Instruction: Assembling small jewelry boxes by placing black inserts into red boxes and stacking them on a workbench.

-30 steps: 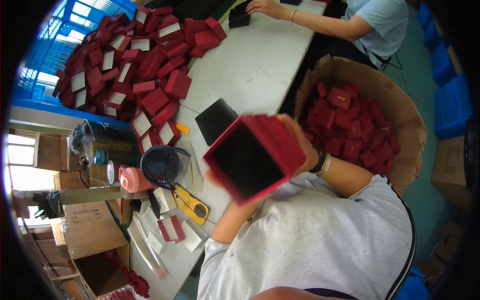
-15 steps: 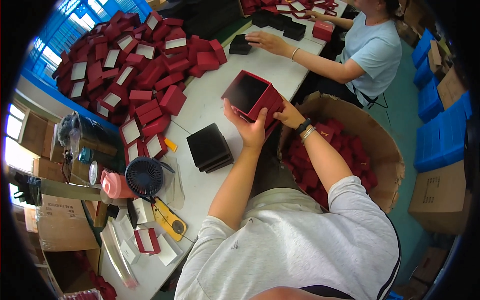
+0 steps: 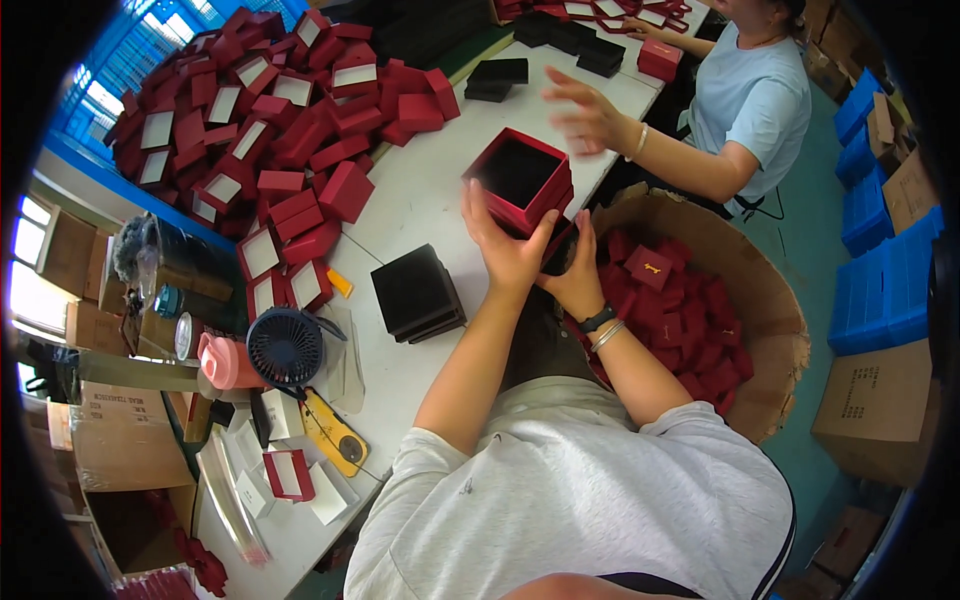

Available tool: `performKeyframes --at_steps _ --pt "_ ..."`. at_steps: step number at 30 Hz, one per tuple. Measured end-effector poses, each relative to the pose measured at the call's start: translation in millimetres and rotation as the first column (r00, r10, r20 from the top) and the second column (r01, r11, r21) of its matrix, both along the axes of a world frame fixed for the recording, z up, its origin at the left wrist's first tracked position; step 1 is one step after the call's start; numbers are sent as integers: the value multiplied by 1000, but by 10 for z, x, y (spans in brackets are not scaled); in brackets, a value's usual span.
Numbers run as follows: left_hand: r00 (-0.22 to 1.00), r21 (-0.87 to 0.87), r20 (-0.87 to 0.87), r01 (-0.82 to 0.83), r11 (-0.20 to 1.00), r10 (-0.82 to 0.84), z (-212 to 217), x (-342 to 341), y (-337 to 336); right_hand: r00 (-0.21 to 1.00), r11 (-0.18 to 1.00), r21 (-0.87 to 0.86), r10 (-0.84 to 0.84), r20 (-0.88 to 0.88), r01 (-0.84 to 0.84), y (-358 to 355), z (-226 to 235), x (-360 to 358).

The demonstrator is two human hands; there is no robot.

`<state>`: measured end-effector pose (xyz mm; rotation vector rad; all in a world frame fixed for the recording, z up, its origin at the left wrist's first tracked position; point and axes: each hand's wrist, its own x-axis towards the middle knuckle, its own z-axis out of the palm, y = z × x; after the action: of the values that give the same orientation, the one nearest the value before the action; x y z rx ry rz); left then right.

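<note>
Head view: our left hand (image 3: 507, 250) and right hand (image 3: 578, 287) clasp a red box (image 3: 550, 195), dark-lined but uncovered, black stack (image 3: 413, 292) untouched to their left.

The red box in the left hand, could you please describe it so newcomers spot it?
Find the white table beside the cardboard bin. Near both, the left hand holds the red box, open side up. Its black interior sets it apart from the heaped red boxes, several showing white.

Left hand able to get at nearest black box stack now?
Probably not without letting go: left hand holds the red box. Otherwise nothing visible blocks the way to the black box stack.
</note>
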<state>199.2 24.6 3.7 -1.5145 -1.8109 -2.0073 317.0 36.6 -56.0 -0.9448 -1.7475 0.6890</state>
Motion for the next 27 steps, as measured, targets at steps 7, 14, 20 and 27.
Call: performKeyframes --at_steps 7,14,20,27 --pt "950 99 259 153 983 -174 88 -51 -184 999 998 32 49 -17 -48 -18 -87 -54" --pt "958 113 -252 174 978 -141 50 92 -1120 1000 999 -42 29 1 -29 -302 -482 183" --pt "882 367 -431 -18 930 188 194 -368 -1830 993 987 -142 88 84 -76 -538 -497 342" --pt "974 -200 35 -212 957 223 134 -1181 -2053 990 985 -106 140 17 -137 -631 -352 180"
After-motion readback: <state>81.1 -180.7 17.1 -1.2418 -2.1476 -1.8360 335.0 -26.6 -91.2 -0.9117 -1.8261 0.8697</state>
